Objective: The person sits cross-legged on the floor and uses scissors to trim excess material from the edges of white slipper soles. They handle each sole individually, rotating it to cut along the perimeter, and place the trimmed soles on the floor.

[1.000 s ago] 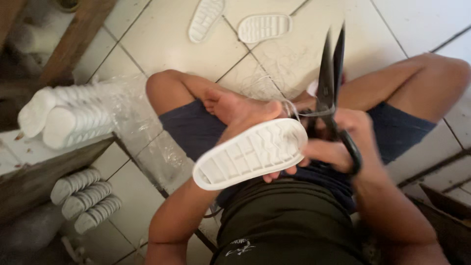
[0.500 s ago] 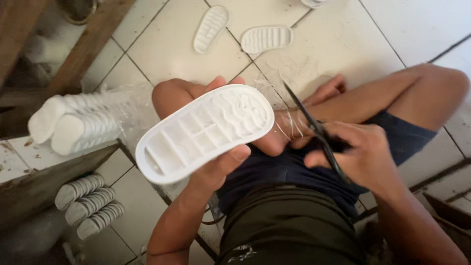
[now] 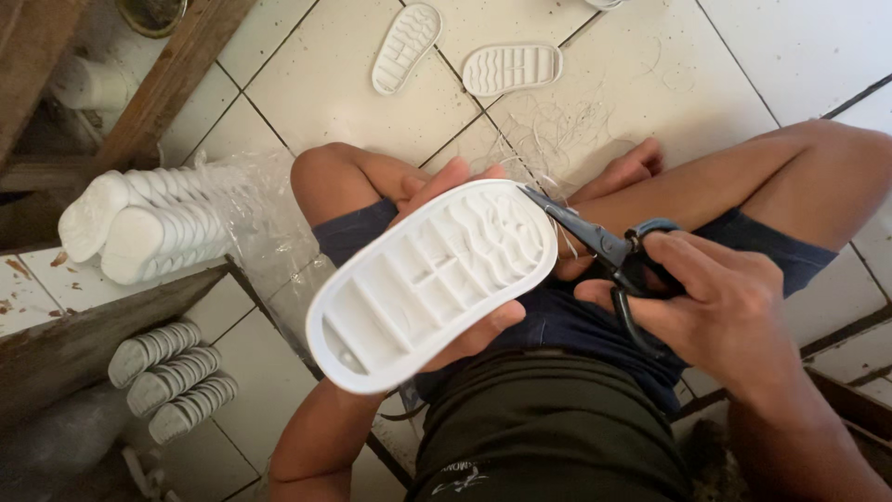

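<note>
A seated person, legs crossed on a white tiled floor (image 3: 307,102), trims a white shoe sole (image 3: 435,281) held over the lap. The left hand (image 3: 455,260) grasps the sole from beneath, fingers curling over its far edge and thumb pressing the near edge, so that the ribbed, hollowed inner face points up toward the camera. The right hand (image 3: 720,302) is clenched around the dark handles of a pair of scissors (image 3: 604,249), fingers threaded through the loops; the blades point left and their tips meet the rounded right end of the sole. Whether the blades are parted at the tip cannot be told.

Thin white trimmings (image 3: 567,130) lie scattered on the tiles just beyond the person's feet. Farther off, two more white soles (image 3: 465,51) rest tread-up on the floor, side by side. At the left, a stack of white soles (image 3: 139,223) lies on its side, partly wrapped in clear plastic (image 3: 251,209), on a low ledge beside dark wooden planks (image 3: 158,93). Below it, near the left edge, three rows of grey soles (image 3: 167,376) stand packed on edge.
</note>
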